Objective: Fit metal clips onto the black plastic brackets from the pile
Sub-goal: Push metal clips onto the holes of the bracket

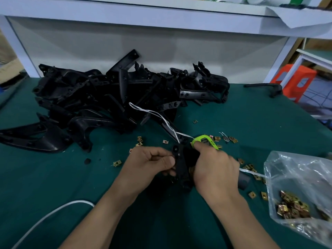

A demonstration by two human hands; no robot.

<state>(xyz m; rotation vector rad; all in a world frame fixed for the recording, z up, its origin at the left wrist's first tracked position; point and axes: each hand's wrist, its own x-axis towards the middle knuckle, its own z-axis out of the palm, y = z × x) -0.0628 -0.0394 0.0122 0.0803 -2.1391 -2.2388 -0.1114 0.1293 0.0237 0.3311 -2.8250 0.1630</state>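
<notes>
Both forearms bare. Left hand [149,164] bare. Right hand [213,169] wears a lime-green plastic finger band [204,141] on the forefinger, carrying a small dark display.

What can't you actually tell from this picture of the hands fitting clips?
Head view only.
1. Whether a clip sits on the held bracket: the left hand and right hand cover much of it.
2. The display on the green gadget: too small and blurred to read.
3. The plastic bag of clips: cut off by the right edge.
4. The pile: black parts overlap, so no count.
</notes>
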